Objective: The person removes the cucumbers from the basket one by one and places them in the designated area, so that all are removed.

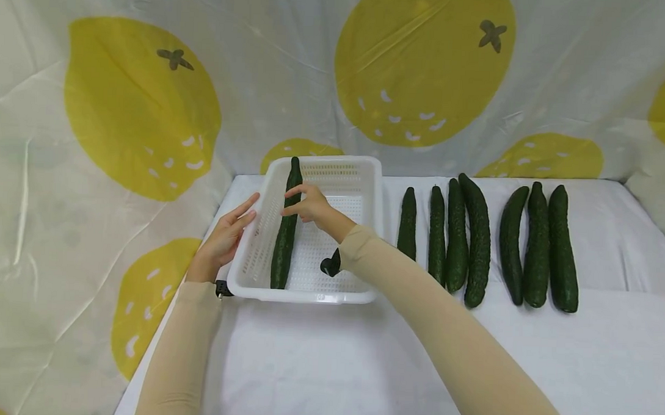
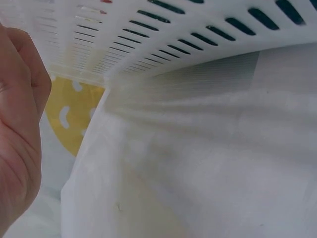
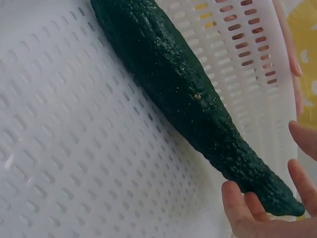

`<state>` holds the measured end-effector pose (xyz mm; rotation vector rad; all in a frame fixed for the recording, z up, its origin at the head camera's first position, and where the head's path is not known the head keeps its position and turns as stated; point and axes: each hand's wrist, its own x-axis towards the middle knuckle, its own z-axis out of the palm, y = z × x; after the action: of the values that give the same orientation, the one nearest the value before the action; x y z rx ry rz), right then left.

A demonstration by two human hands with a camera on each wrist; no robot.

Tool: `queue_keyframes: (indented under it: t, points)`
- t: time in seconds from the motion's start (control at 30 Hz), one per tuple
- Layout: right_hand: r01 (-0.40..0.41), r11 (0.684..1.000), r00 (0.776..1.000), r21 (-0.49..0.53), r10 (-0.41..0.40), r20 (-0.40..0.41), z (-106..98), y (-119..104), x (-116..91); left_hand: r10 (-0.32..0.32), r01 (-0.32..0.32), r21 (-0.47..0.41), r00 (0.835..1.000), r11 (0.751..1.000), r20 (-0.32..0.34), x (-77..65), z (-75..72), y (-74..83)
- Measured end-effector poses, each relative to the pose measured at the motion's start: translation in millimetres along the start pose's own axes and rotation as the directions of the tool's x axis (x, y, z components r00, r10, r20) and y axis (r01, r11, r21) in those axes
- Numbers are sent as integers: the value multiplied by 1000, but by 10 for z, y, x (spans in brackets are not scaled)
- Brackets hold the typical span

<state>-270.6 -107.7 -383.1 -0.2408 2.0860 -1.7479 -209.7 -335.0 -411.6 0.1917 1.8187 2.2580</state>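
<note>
One dark green cucumber (image 1: 283,248) lies lengthwise along the left side of a white perforated plastic basket (image 1: 329,297). Over its upper half is my right hand (image 1: 313,207), fingers spread to either side. The right wrist view shows the same cucumber (image 3: 168,84) with the right hand's fingertips (image 3: 233,198) close beside its narrow end; whether they touch it I cannot tell. My left hand (image 1: 221,240) rests against the basket's outer left side with extended fingers. In the left wrist view only part of the left hand (image 2: 20,114) shows, below the basket wall (image 2: 148,29).
Right of the basket, several cucumbers (image 1: 477,237) lie roughly parallel on the white-covered table (image 1: 316,359), one partly behind the right sleeve. A lemon-print cloth (image 1: 293,65) hangs at the back and left. A black wrist-worn device (image 1: 330,265) shows beside the right sleeve.
</note>
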Motion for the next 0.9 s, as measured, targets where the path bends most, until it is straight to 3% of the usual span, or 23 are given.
queue_keyframes:
  t: [0.23, 0.47, 0.7, 0.9]
  points:
    - [7, 1000, 999, -9, -8, -52, 69, 17, 14, -4, 4, 13, 1000, 1000, -2, 17, 10, 20]
    - [-41, 998, 996, 44, 44, -79, 129, 86, 35, 6, -6, 1, 1000, 1000, -11, 48, -33, -33]
    - [-53, 989, 995, 138, 63, -72, 164, 160, 51, 28, -28, 13, 999, 1000, -15, 45, -38, -70]
    - [-29, 987, 997, 158, 39, -59, 181, 215, 53, 35, -35, 4, 999, 999, -16, 29, -39, -85]
